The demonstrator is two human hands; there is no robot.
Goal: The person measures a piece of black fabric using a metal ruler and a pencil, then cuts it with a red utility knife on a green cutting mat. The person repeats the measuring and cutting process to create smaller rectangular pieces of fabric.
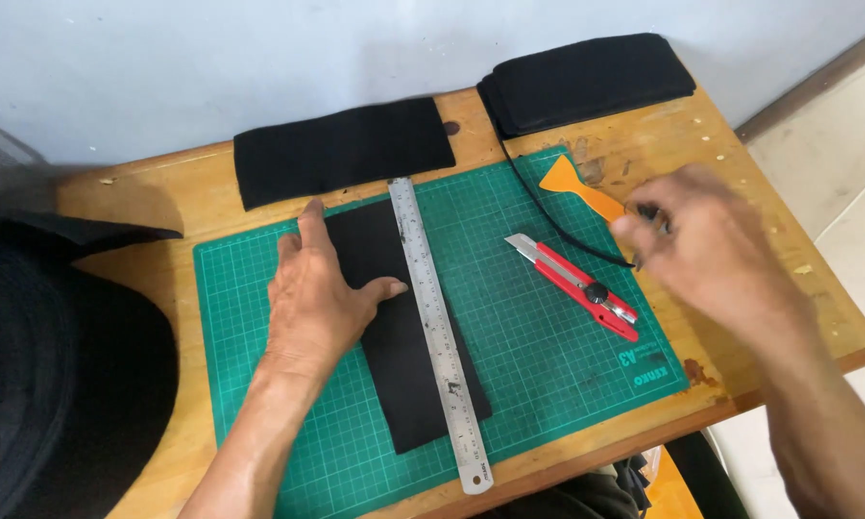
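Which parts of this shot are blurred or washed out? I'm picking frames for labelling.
Head view: the right hand is smeared by motion blur, its fingers soft around a thin black strip; the left hand, steel ruler and green cutting mat are sharp; daylight is even, with soft shadows; the floor at right is overexposed.

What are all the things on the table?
cutting mat: one, green, middle of the wooden table
cloth strip: one, black, on mat under left hand
ruler: one, silver, along the strip's right edge
knife: one, red, on mat
scraper: one, orange, mat's far right corner
thin trimming: one, black, pinched by right hand
cloth piece: one, black, far edge
cloth stack: one, black, far right
left hand: flat on strip
right hand: blurred
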